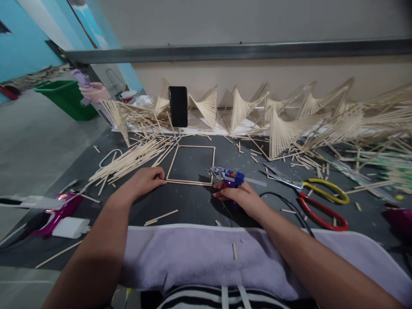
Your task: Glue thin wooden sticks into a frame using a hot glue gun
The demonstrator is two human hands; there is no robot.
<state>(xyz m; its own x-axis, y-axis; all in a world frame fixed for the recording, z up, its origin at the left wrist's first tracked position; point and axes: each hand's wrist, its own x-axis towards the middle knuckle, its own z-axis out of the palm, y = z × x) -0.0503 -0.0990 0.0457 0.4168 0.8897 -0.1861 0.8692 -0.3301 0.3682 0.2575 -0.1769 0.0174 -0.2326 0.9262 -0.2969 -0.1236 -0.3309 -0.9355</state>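
A square frame of thin wooden sticks (214, 156) lies flat on the dark tabletop, with a second stick (188, 183) along its near side. My left hand (148, 180) is closed at the near left corner, its fingertips pinching that stick's end. My right hand (236, 195) is wrapped round a blue hot glue gun (236, 178), with a clear glue stick (255, 182) poking from its back. The gun's nozzle, wrapped in something silvery, points left over the frame's right side. Fingers of my right hand reach to the near right corner; whether they touch it is hard to tell.
Twisted stick models (280, 133) stand along the wall, with a black phone (178, 106) upright among them. Loose sticks (135, 161) are piled at left. Scissors (302, 185) lie at right, beside the gun's black cord (289, 204). A purple power strip (56, 212) sits left.
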